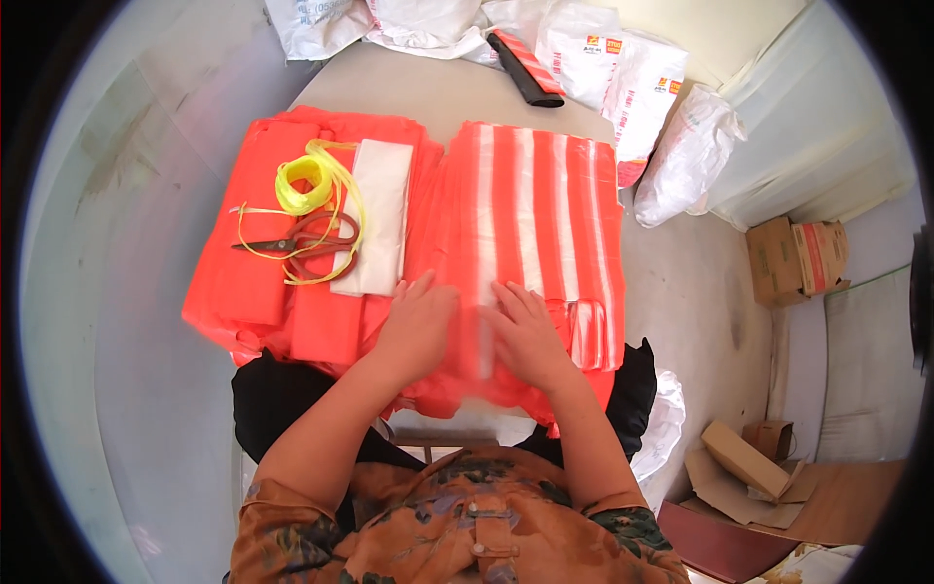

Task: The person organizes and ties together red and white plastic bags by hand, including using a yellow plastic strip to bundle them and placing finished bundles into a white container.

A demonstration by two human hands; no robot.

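Observation:
Red plastic bags [263, 165] lie in flat stacks in front of me, and the stack at the right has red and white stripes [525, 214]. My left hand [416, 326] rests on the red plastic near the middle with its fingers extended. Just right of it, my right hand [525, 336] lies on the near part of the striped bags, fingers spread and holding nothing. On the left stack are brown-handled scissors [326, 261], a roll of yellow plastic twine [304, 185] with loose strands, and a folded white sheet [379, 219].
Stuffed white sacks [576, 49] line the far side, with a black and red-striped bundle [527, 70] among them. Another white sack [681, 156] stands at the right. Cardboard boxes [793, 258] sit farther right, and flattened cardboard [744, 462] lies on a brown tabletop [856, 501].

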